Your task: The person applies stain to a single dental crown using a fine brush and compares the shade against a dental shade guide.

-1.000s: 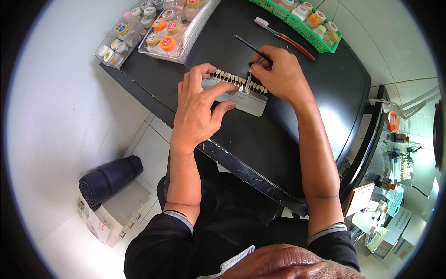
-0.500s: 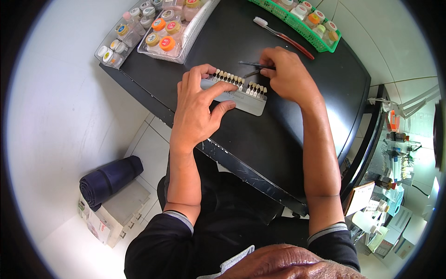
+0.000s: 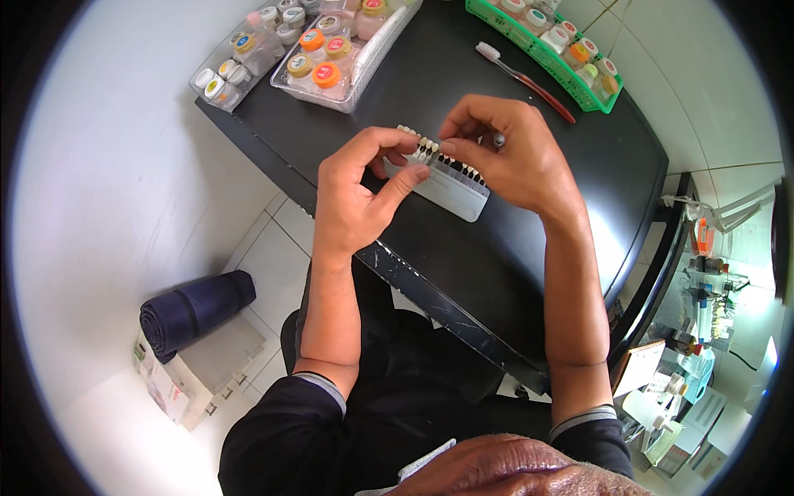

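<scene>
A tooth shade guide [image 3: 453, 192], a pale grey holder with a row of small tooth-coloured tabs on dark stems, lies tilted on the black table. My left hand [image 3: 356, 186] grips its left part, with the thumb on the near side and the fingers on the far side, hiding some tabs. Above the tabs, my right hand [image 3: 517, 161] has its thumb and forefinger pinched together by the row. A slim dark tool [image 3: 499, 140] is tucked in that hand; only its rounded end shows. Whether the fingertips also hold a tab cannot be made out.
A red-handled toothbrush [image 3: 529, 83] lies beyond my right hand. A green basket [image 3: 571, 78] of small jars stands at the far right. A white basket [image 3: 351, 101] and a clear box [image 3: 222, 97] with lidded jars stand far left. The table's worn edge [image 3: 430, 293] faces me.
My right hand has moved left and closer to the tabs, its tool now mostly hidden. My left fingers have curled in closer to the tabs. The view has shifted slightly.
</scene>
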`<move>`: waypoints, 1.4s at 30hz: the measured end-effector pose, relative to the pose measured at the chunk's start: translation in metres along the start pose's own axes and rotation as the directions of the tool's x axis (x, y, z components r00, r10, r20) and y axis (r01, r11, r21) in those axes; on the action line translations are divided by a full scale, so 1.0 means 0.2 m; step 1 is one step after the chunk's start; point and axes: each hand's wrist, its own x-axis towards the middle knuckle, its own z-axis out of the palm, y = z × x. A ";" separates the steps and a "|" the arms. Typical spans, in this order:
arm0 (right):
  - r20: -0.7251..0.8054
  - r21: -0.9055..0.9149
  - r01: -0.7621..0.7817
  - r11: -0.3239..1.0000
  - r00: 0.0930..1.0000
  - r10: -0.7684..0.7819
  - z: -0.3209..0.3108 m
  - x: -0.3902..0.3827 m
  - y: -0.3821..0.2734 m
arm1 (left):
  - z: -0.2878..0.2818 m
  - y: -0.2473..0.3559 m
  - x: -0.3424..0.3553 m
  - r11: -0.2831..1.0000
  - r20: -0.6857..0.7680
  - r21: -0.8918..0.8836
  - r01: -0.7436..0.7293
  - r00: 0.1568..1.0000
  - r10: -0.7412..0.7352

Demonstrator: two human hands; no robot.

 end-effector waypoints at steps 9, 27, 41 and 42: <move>-0.036 0.175 0.059 0.983 0.998 -0.054 0.08 0.01 0.00 | -0.03 0.00 -0.02 0.969 0.072 -0.201 0.147 0.988 -0.135; -0.392 0.088 0.268 0.960 0.895 -0.214 0.04 -0.01 -0.01 | -0.05 0.00 -0.01 0.925 0.038 -0.222 0.308 0.951 -0.307; -0.293 -0.077 0.391 0.917 0.870 -0.396 0.17 0.01 -0.01 | -0.09 -0.03 -0.03 0.925 0.070 -0.264 0.274 0.962 -0.265; -0.293 -0.079 0.390 0.917 0.870 -0.396 0.17 0.02 -0.01 | -0.09 -0.02 -0.02 0.929 0.071 -0.251 0.273 0.962 -0.263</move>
